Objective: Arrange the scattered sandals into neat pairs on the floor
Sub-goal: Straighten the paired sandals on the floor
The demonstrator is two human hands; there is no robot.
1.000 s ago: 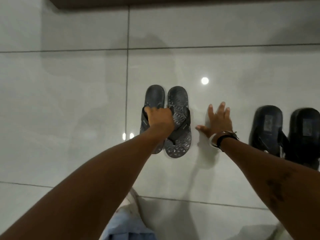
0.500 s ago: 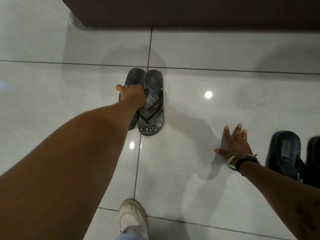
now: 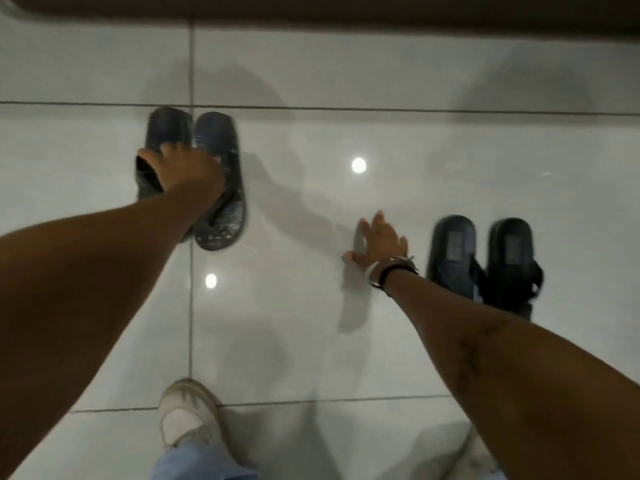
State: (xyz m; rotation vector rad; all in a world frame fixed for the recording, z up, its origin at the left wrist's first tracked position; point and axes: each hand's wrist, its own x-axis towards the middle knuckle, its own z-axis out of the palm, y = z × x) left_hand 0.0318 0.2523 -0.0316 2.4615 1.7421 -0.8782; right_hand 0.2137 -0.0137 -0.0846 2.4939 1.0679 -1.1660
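We observe a glossy pale tiled floor (image 3: 346, 358) crossed by dark grout lines, with a dark band of furniture or wall (image 3: 346, 5) along the top edge. At the left, two dark flip-flops lie side by side, touching along their length, toes pointing away from us. The left flip-flop (image 3: 168, 128) is largely covered by the left hand (image 3: 188, 174); the right flip-flop (image 3: 221, 199) shows most of its sole and its strap. The left hand is closed over the straps where the two meet, fingers curled down; motion blur keeps us from telling whether it grips one strap or both. Both sandals appear to rest on the floor, straddling a grout line.

Near the centre, the right hand (image 3: 377, 245) lies flat on the tile, fingers spread, holding nothing. A dark band and a watch (image 3: 393, 270) sit at its wrist.

Just beside that hand, to the right, a second pair of black sandals (image 3: 481, 261) stands side by side, touching, aligned in the same direction.

At the bottom edge we note a white shoe (image 3: 187, 414) and a blue trouser leg (image 3: 201, 462).
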